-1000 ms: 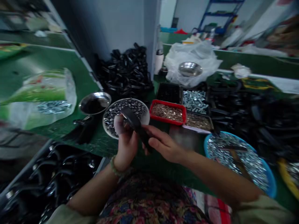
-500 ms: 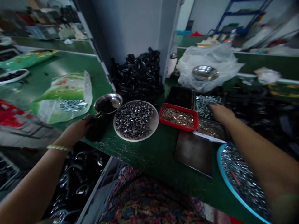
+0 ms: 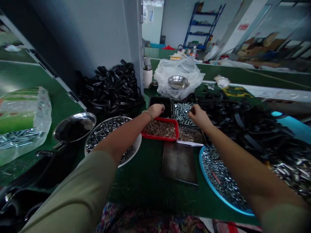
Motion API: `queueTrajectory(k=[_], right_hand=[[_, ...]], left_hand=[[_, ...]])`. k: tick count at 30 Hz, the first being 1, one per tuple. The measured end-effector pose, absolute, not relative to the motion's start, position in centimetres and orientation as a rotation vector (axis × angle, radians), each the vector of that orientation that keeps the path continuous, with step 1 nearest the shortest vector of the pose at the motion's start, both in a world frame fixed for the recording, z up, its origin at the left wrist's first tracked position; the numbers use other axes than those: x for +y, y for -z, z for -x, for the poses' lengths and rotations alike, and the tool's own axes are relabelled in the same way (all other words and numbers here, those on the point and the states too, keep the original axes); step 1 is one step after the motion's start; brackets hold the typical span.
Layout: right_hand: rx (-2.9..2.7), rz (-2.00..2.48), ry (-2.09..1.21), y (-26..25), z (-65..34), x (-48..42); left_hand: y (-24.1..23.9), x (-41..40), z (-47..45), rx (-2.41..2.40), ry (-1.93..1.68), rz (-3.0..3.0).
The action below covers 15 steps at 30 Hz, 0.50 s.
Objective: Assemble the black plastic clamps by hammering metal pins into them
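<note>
Both hands reach to centre frame; left hand (image 3: 156, 110) is over the black tray (image 3: 160, 104), fingers curled; right hand (image 3: 198, 116) is over the tray of screws (image 3: 182, 111), fingers bunched, probably pinching one, though I can't tell what either holds; nothing assembled shows on the bench (image 3: 145, 181), so parts picking looks barely begun; red tray (image 3: 160, 129) of brassy bits sits just below the left hand; white dish (image 3: 107, 134) partly hidden by the left arm; blue basin (image 3: 218, 181) cut by the right arm; black tray contents too dark to read; black parts pile (image 3: 111, 87) upper left.
</note>
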State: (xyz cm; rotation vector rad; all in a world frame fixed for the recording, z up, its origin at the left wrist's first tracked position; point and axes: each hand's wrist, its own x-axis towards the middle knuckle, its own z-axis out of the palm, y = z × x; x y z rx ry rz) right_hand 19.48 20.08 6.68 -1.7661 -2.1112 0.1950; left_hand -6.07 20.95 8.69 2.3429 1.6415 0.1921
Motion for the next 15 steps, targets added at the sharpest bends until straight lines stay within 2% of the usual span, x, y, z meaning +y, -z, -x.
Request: queueTrajectory(k=[5, 10, 15], right_hand=[[-1.808, 1.343, -0.79, -8.1, -21.3, 11.7], [-1.609, 1.319, -0.715, -7.8, -21.2, 5.7], [-1.392, 1.266, -0.802, -7.5, -19.6, 3.2]], left_hand=[[-5.3, 25.0, 1.1, 1.568, 0.09, -2.356], [-5.1, 25.3, 1.4, 1.525, 0.251, -2.371], [-5.4, 25.0, 1.7, 1.511, 0.244, -2.392]])
